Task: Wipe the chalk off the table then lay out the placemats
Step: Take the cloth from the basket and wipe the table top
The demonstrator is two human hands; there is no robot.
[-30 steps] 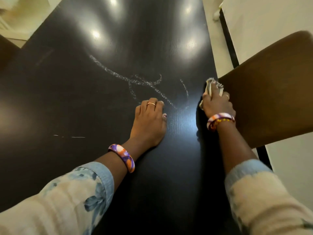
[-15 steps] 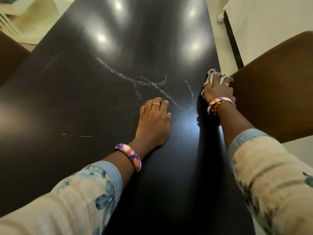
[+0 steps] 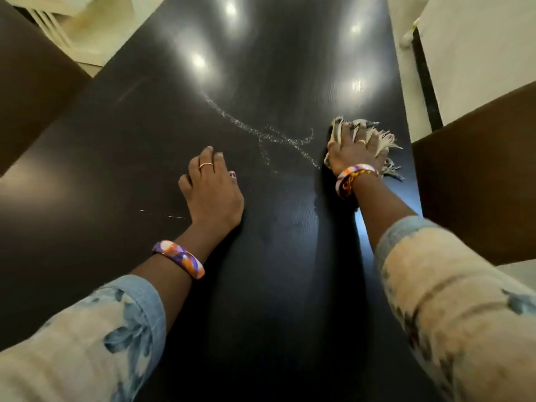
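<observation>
White chalk scribbles (image 3: 261,132) cross the middle of the dark glossy table (image 3: 116,158). A shorter chalk dash (image 3: 174,217) lies to the left of my left wrist. My right hand (image 3: 352,153) presses a fringed grey-and-cream cloth (image 3: 380,140) flat onto the table, at the right end of the scribbles, with its fingers spread over the cloth. My left hand (image 3: 213,188) rests on the table, fingers slightly bent, just left of the chalk lines. No placemats are in view.
A brown chair back (image 3: 478,169) stands close to the table's right edge. Another dark chair back (image 3: 32,82) sits at the left edge. A pale chair (image 3: 95,27) is on the floor at the far left.
My right hand has carried the cloth from the table's right edge onto the top, up to the chalk's right end. My left hand has stayed on the table, shifting slightly left.
</observation>
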